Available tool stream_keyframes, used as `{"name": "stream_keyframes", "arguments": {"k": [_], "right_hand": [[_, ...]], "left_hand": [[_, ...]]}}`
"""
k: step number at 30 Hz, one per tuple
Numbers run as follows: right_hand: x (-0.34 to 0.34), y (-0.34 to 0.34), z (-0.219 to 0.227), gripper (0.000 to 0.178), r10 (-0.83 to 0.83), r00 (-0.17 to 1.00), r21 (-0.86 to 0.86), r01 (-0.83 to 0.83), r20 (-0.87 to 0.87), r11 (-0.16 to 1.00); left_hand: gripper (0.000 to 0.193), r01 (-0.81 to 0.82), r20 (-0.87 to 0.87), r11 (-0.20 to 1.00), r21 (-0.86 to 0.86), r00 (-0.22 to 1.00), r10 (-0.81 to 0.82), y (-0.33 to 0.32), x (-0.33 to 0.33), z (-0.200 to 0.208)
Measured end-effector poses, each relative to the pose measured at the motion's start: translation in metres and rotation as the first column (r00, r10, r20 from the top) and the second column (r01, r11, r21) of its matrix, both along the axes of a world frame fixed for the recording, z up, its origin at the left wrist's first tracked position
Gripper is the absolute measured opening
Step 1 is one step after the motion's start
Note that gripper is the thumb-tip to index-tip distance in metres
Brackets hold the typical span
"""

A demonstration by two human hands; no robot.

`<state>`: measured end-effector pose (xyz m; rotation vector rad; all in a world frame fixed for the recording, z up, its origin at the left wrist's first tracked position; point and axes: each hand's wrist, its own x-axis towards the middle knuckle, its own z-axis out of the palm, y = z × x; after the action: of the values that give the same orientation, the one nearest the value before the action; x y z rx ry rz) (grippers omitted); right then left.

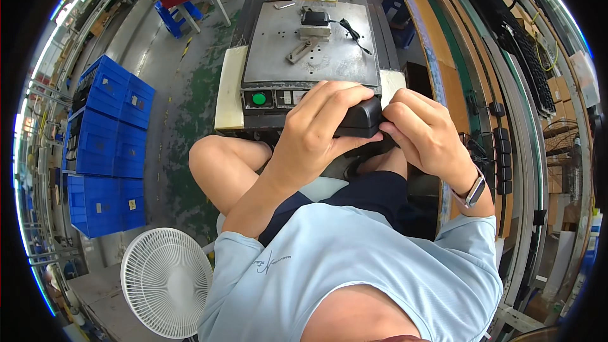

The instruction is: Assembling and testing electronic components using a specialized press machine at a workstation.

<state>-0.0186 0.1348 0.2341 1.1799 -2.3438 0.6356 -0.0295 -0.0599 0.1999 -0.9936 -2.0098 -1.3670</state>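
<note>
My left hand (316, 126) wraps over a black box-shaped power adapter (361, 117), fingers curled across its top. My right hand (421, 133) pinches the adapter's right end with fingertips, a watch on that wrist. Both hands hold it above my lap, just in front of the grey metal press machine (310, 50). On the machine's plate sits another black adapter (315, 18) in a fixture, its cable (351, 30) trailing to the right.
A green button (259, 98) is on the machine's front panel. Blue plastic crates (104, 145) are stacked at left. A white fan (166, 280) stands at lower left. A conveyor (487, 76) with black adapters runs along the right.
</note>
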Motion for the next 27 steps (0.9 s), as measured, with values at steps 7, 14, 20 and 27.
{"name": "stream_keyframes", "arguments": {"k": [7, 14, 20, 27], "right_hand": [[0.008, -0.001, 0.003, 0.01, 0.01, 0.983, -0.123, 0.013, 0.183, 0.992], [0.016, -0.008, 0.003, 0.016, 0.093, 0.907, -0.362, 0.068, 0.411, 0.93], [0.021, -0.011, 0.004, 0.018, 0.114, 0.838, -0.425, 0.148, 0.533, 0.893], [0.027, -0.014, 0.009, 0.021, 0.144, 0.796, -0.461, 0.183, 0.588, 0.868]], "left_hand": [[0.046, -0.041, -0.129, 0.999, -0.014, 0.991, 0.039, -0.001, 0.003, 0.005], [0.046, -0.094, -0.211, 0.996, 0.004, 0.973, 0.092, 0.003, 0.01, 0.009], [0.053, -0.087, -0.268, 0.996, 0.0, 0.96, 0.083, 0.002, 0.008, 0.007], [0.05, -0.023, -0.23, 1.0, -0.01, 0.973, 0.02, -0.004, 0.009, 0.01]]}}
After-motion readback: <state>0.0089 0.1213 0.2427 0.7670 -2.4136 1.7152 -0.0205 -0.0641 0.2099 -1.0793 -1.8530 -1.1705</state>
